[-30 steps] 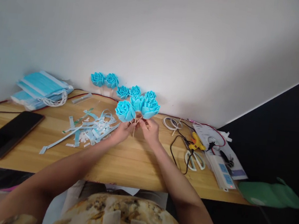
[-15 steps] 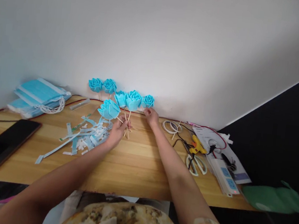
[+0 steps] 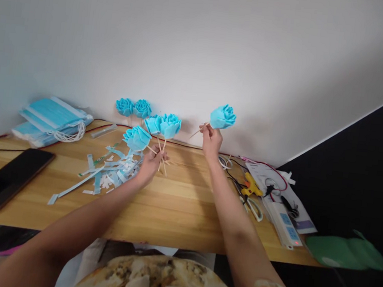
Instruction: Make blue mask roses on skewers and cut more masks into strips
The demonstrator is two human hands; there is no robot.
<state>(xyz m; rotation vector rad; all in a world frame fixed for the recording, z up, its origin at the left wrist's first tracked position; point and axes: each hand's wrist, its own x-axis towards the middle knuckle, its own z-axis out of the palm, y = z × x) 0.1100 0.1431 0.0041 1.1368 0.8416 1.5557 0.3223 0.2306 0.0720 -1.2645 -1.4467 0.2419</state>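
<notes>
Three blue handmade flowers (image 3: 136, 138) fan out from my left hand (image 3: 153, 160), whose fingers are closed around their crossing thin wooden sticks (image 3: 163, 158). Off to the right, my right hand (image 3: 211, 139) pinches the stick of a single blue flower (image 3: 222, 116) in front of the wall. That flower tilts to the right, and its stick end points down and left. Two more blue flowers (image 3: 133, 108) stand against the wall behind my left hand.
Cut blue and white strips (image 3: 114, 171) lie left of my left hand. Stacked face masks (image 3: 52, 118) and a phone (image 3: 9, 180) are farther left. Scissors (image 3: 255, 209), a yellow glue gun (image 3: 252, 185), a power strip (image 3: 286, 225) and a green pouch (image 3: 345, 252) are at the right.
My right hand has lifted a flower from beside the wall and moved it up and to the right. My left hand still grips its three flowers in nearly the same place.
</notes>
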